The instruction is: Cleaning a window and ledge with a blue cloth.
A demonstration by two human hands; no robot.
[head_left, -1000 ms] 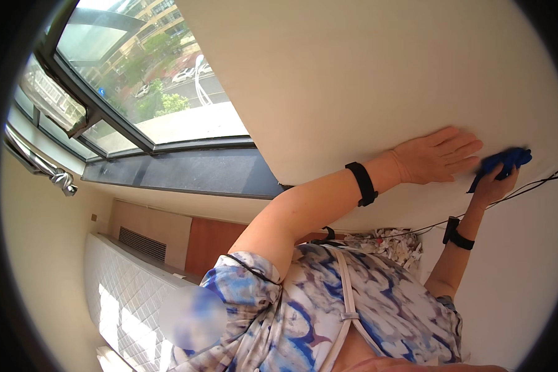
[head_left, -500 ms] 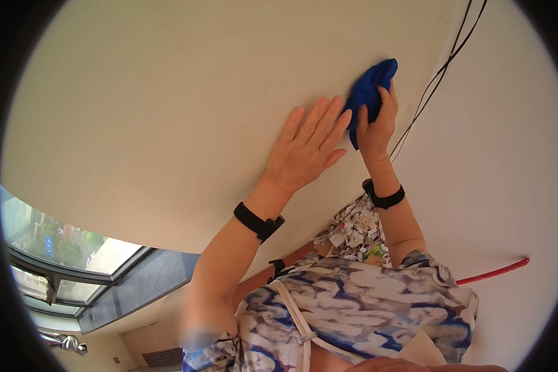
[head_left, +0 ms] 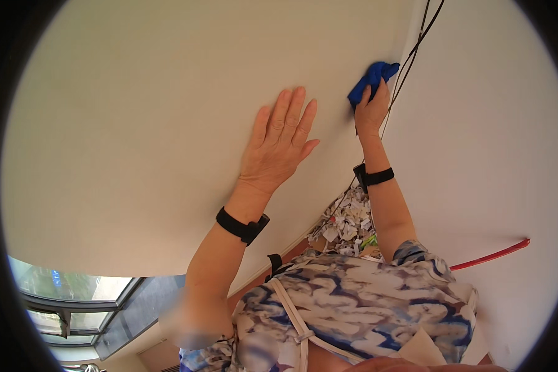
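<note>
A bunched blue cloth (head_left: 372,82) is pressed to the cream wall (head_left: 167,136) close to the corner. My right hand (head_left: 373,111) grips it from below, thumb and fingers bent around it. To the left, my left hand (head_left: 276,142) lies flat against the same wall, its fingers stretched out and the palm turned away from me; it holds nothing and is apart from the cloth. Each forearm wears a black strap, the left strap (head_left: 242,226) and the right strap (head_left: 375,176). Part of the right fingers is hidden by the cloth.
Thin black cables (head_left: 412,56) run down the corner beside the cloth. A white wall (head_left: 483,155) stands on the right, with a red rod-like thing (head_left: 493,255) against it. Shredded paper (head_left: 347,223) is heaped low in the corner. Windows (head_left: 74,288) show at lower left.
My left hand has moved left along the wall, away from the cloth. My right hand still grips the cloth, now nearer the cables and corner. The view has shifted slightly.
</note>
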